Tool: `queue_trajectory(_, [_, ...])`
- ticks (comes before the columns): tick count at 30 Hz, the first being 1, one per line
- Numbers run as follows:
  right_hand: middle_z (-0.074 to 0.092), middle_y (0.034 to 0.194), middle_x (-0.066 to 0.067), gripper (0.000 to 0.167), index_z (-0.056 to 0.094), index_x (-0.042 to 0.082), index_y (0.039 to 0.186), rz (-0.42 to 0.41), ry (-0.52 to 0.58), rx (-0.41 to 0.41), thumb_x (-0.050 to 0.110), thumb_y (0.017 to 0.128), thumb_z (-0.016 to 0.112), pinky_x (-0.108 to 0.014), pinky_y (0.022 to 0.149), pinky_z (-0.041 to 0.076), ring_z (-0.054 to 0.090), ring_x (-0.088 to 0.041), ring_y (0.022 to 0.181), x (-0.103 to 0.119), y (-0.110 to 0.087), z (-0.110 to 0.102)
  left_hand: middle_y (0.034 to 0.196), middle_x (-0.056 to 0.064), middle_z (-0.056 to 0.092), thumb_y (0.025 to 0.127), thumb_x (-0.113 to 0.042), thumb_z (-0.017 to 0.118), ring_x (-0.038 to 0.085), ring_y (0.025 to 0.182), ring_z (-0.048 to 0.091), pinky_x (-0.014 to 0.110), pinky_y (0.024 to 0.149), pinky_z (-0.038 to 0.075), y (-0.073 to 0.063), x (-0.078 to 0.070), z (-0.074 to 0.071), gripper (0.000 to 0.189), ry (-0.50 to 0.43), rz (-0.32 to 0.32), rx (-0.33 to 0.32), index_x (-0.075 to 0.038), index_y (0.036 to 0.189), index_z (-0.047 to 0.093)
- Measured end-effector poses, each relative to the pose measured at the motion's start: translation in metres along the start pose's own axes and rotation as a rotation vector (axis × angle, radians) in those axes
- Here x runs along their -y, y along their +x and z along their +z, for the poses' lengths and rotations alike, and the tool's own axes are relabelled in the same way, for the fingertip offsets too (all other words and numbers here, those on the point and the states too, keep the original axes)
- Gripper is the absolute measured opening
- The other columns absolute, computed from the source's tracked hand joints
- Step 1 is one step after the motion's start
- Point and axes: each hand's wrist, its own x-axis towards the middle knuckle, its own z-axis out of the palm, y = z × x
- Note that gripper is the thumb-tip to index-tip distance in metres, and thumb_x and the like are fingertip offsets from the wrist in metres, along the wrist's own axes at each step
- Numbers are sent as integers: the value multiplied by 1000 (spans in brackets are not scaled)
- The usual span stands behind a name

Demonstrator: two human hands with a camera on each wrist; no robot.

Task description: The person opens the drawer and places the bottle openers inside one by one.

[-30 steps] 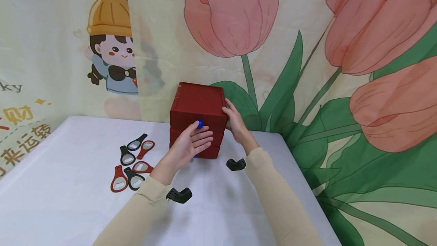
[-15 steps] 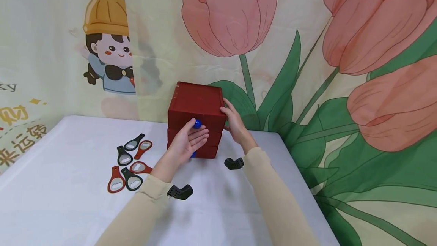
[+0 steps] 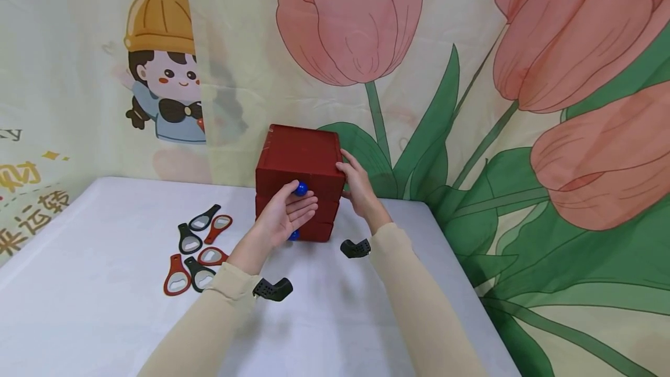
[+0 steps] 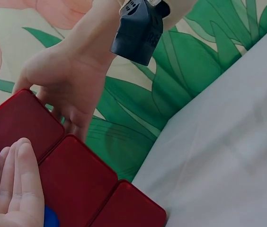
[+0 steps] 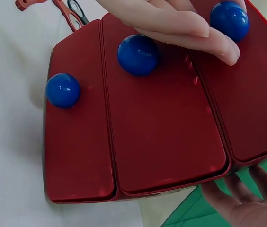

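A dark red box (image 3: 300, 150) with three stacked drawers stands at the back of the table. Each drawer front carries a round blue knob, plain in the right wrist view: top knob (image 5: 229, 21), middle knob (image 5: 138, 55), bottom knob (image 5: 63, 90). My left hand (image 3: 277, 220) pinches the top knob between thumb and fingers, its other fingers stretched out across the front, palm showing. My right hand (image 3: 361, 191) presses on the box's right side, thumb by the top front edge and fingers (image 5: 240, 189) along the side wall. All drawers look closed.
Several bottle openers, black (image 3: 189, 239) and red (image 3: 177, 276), lie flat on the white tablecloth (image 3: 104, 307) left of the box. A printed cloth backdrop (image 3: 246, 74) with tulips hangs close behind the table.
The head view has shifted slightly, so the scene sits a little further left. Both hands keep nearly the same place on the box, and the lowest knob shows more below my left hand.
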Motion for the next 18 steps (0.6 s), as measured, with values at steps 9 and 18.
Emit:
queue_trajectory(9, [43,165,-4,61,34,38,166,-1,3,1,41,108,50,-66,120,36,44,-31,147,-2,-1,-1,138,12,69,106,-52,60,28,130,67,32,104,56,0,0,0,59,-4,1,-13,-5,142,59])
queue_trajectory(18, [41,166,-3,61,31,37,167,-5,15,-4,41,109,50,-64,120,38,42,-30,150,-4,-2,1,129,10,73,107,-50,60,29,130,67,32,102,57,-4,2,0,56,9,-1,-26,-4,140,60])
